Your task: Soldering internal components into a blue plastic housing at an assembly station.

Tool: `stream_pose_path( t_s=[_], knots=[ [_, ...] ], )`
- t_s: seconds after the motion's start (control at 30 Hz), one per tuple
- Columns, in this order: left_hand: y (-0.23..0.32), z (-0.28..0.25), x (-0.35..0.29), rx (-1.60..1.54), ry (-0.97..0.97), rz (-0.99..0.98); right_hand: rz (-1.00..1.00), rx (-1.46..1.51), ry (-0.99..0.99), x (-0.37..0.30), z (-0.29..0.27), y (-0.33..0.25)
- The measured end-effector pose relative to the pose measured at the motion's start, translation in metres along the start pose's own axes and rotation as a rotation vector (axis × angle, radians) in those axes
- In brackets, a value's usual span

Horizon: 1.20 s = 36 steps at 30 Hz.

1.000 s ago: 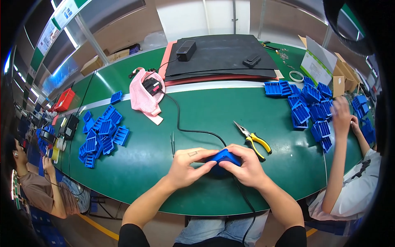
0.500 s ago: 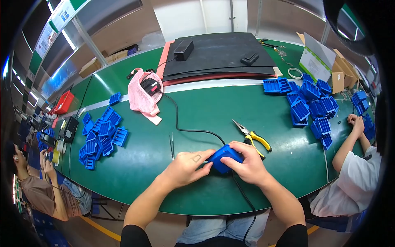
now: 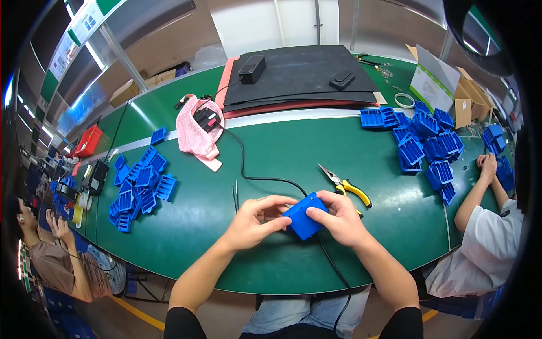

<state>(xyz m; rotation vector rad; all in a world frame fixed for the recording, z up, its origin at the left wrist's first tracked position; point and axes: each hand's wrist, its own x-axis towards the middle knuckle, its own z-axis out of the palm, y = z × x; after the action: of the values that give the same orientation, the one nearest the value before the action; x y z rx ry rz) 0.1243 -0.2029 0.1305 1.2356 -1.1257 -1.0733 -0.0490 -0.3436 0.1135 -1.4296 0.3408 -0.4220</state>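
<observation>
Fingers (image 3: 322, 216) hide parts of the blue box (image 3: 304, 224).

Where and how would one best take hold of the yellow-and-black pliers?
Probably by the handles of the pliers, coming from the right. The pointed metal nose faces away and left, while the handles spread toward the right and near side. The right hand, on the blue box, partly hides one handle; the outer one looks easier to reach.

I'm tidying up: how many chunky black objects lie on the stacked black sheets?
2: a box at left on the sheets, a smaller, flatter piece at right. None seem hidden.
</observation>
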Motion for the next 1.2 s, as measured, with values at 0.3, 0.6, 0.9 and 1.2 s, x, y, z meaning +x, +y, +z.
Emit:
stream_pose_path(
  t_s=[0.3,0.6,0.9,1.2],
  knots=[
    [-0.004,-0.001,0.001,-0.155,0.147,0.002,-0.034,0.056,0.151,0.0,0.006,0.003],
    [0.01,0.008,-0.044,0.167,0.526,0.233,-0.601,-0.195,0.797,-0.061,-0.055,-0.021],
    [0.007,0.111,-0.23,0.432,0.716,0.179,0.436,0.05,0.926,-0.302,0.072,0.118],
    [-0.001,0.153,-0.218,0.867,0.595,0.013,-0.14,-0.273,0.095,-0.204,0.163,0.074]
  ],
)
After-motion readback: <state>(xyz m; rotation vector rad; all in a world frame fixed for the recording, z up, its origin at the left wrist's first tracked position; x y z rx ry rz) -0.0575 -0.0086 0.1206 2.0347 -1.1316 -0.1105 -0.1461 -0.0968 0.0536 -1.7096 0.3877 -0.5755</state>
